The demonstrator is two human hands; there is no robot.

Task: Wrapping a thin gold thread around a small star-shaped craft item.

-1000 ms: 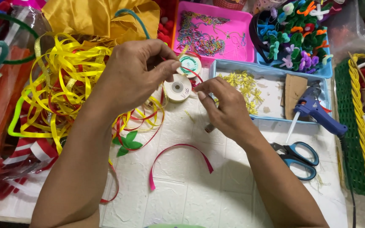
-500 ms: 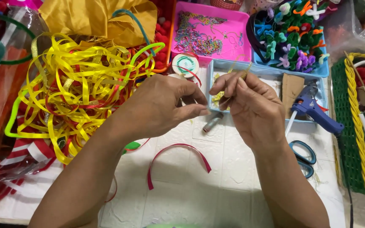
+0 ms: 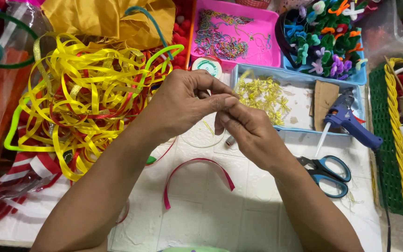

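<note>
Head view shows the left hand (image 3: 183,105) and right hand (image 3: 248,133) meeting fingertip to fingertip above the worktop (image 3: 211,214), each grip pinched shut on something too small to tell, close to the blue tray (image 3: 299,130) of yellow bows (image 3: 262,93) within easy reach.

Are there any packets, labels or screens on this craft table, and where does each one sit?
No screens or signs show.
Spool label: round, white with a green ring, on a spool just beyond the left hand, beside the pink tray.
Clear plastic bag: far left edge, crinkled, see-through, with orange sheet under it.
Cardboard piece: plain brown, unprinted, in the blue tray near the glue gun.
</note>
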